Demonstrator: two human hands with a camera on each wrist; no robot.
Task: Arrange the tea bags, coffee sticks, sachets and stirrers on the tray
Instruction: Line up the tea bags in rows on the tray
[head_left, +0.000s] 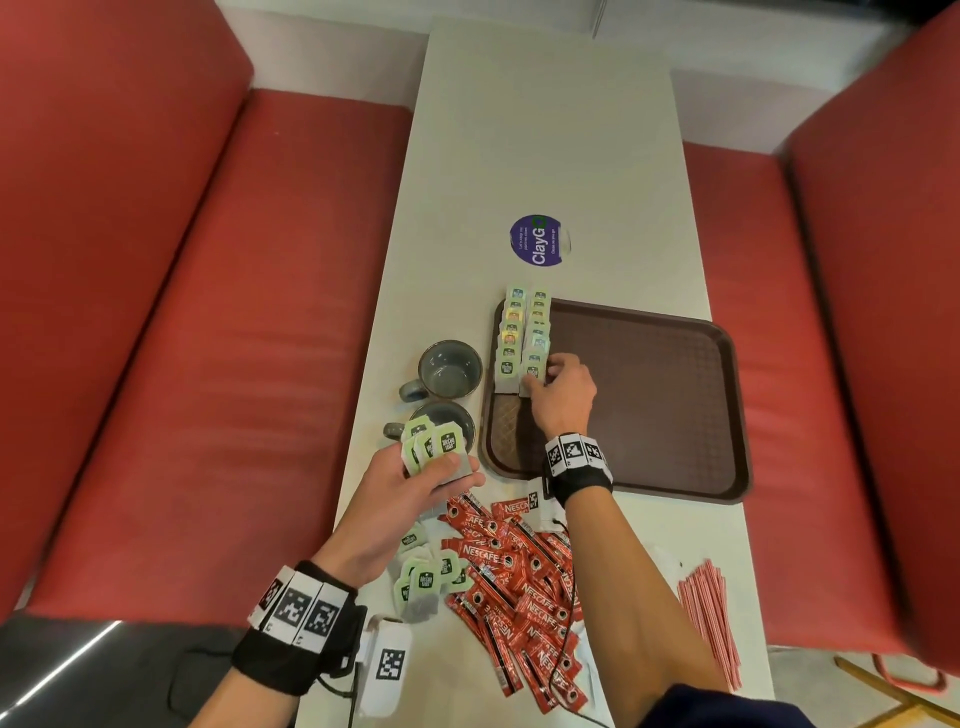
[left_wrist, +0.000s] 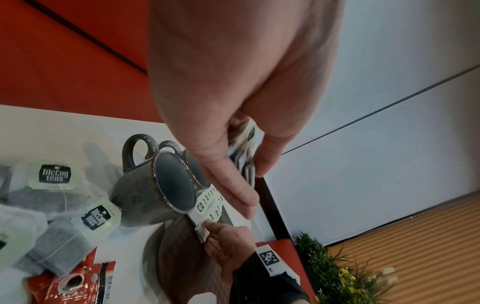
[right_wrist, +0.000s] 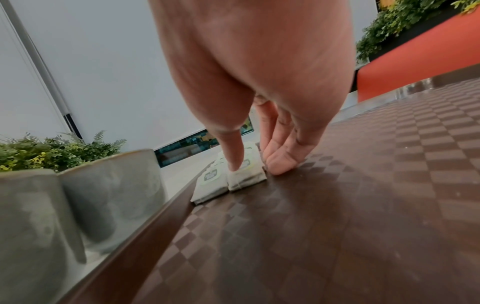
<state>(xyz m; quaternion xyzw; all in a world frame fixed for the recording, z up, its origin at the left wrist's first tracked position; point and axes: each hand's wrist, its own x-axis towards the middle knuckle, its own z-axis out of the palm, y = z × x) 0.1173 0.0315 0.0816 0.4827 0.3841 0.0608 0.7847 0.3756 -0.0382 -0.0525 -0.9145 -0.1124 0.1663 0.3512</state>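
A brown tray (head_left: 649, 395) lies on the white table. Two rows of overlapping tea bags (head_left: 522, 332) run along its left side. My right hand (head_left: 543, 376) is at the near end of the right row. There its index finger presses down on the nearest tea bag (right_wrist: 246, 176), and the thumb tip rests on the tray (right_wrist: 363, 185) against the bag's edge. My left hand (head_left: 415, 478) hovers left of the tray and grips a fanned bunch of tea bags (head_left: 436, 447). Loose tea bags (head_left: 423, 571), red coffee sticks (head_left: 519, 587) and striped stirrers (head_left: 709, 618) lie near the front edge.
Two grey mugs (head_left: 449, 366) stand just left of the tray, close to my left hand. A purple round sticker (head_left: 540, 240) sits on the table beyond the tray. Red bench seats (head_left: 208, 312) flank the narrow table. Most of the tray's surface is bare.
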